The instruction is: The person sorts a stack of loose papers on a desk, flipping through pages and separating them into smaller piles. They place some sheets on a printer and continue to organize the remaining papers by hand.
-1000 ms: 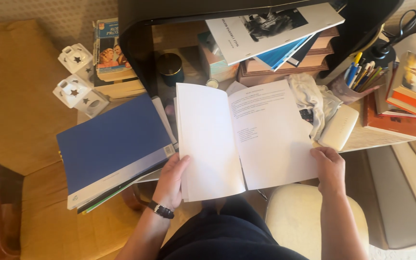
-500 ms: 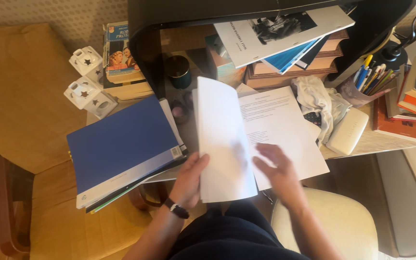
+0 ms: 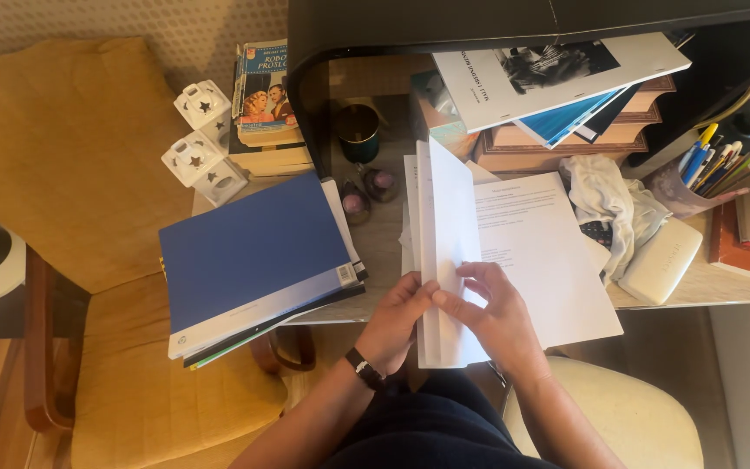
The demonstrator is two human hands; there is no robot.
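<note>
White booklet (image 3: 449, 260) stands half-turned at the front edge of the bench (image 3: 384, 252), its left pages raised nearly upright over the printed right page (image 3: 540, 252). From left to right we see two white star lanterns (image 3: 201, 143), a blue folder (image 3: 253, 256) atop a slanted stack, then our left hand (image 3: 401, 317), watch-strapped, closed on the lower edge of the raised pages. Our right hand (image 3: 492, 313) meets it, fingers curled and pinching the same pages. Farther right lie a crumpled white cloth (image 3: 605, 204), a white case (image 3: 660, 260) and a pen cup (image 3: 696, 178).
</note>
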